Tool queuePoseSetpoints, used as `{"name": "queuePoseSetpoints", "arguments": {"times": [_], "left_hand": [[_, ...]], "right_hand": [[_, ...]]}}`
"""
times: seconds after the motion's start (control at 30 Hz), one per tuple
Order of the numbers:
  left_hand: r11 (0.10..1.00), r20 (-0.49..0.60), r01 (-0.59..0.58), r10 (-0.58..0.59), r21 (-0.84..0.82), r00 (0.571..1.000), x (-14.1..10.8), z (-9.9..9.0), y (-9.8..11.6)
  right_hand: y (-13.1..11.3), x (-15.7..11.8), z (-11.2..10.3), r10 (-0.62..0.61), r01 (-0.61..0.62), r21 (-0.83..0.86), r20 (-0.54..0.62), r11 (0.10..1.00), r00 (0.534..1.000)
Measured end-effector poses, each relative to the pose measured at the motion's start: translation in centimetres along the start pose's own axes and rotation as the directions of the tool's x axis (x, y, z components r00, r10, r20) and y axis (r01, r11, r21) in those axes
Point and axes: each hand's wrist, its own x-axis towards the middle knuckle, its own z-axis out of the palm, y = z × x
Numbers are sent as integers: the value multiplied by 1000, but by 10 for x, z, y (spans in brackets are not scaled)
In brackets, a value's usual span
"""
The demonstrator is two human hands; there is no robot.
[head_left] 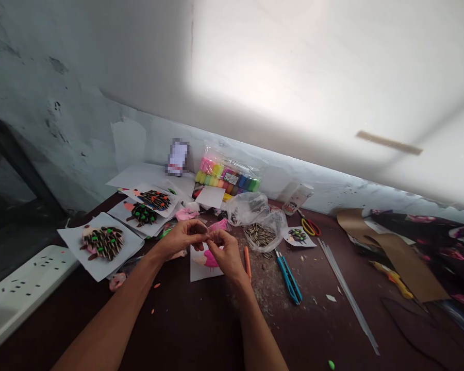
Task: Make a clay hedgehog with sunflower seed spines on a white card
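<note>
My left hand [185, 237] and my right hand [227, 256] meet over the middle of the table, fingertips pinched close together. Between them is a thin, crinkled pink plastic wrapper [218, 226], which both hands grip; what is inside it is too small to tell. Just below lies a white card [198, 273] bearing a bright pink clay shape [211, 259], partly hidden by my right hand. An orange stick-like tool [248, 263] rests right of that hand. Behind the hands sits a lump of pink clay [186, 213].
Cards with seed-covered hedgehogs [102, 243] lie left, near a power strip [34, 281]. Behind are clay packs [228, 178] and a bag of striped seeds [260, 234]. To the right are a teal cutter [290, 281], scissors [310, 227], glue sticks [348, 293] and a yellow glue gun [394, 281].
</note>
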Motion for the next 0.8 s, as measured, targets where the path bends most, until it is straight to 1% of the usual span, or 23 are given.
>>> {"name": "queuePoseSetpoints", "arguments": {"times": [0.13, 0.3, 0.37, 0.47, 0.63, 0.8], "left_hand": [[1000, 4, 8, -8, 1, 1000, 2, 1, -2], [999, 41, 33, -33, 5, 999, 1, -1, 0], [999, 12, 31, -32, 8, 999, -1, -3, 1], [1000, -45, 15, -14, 18, 999, -2, -5, 2], [999, -43, 25, -24, 28, 999, 0, -3, -1], [1000, -59, -2, 3, 17, 998, 3, -4, -3]], "right_hand": [[-4, 0, -1, -4, 4, -9, 34, 1000, 999], [-4, 0, -1, 21, -21, 21, 3, 1000, 1000], [-3, 1, -2, 49, -50, 25, 2, 998, 999], [0, 1, -5, 78, -79, 37, 33, 996, 996], [0, 1, -6, 47, -48, 20, 28, 999, 998], [1, 1, -4, 39, -39, 20, -2, 999, 999]]}}
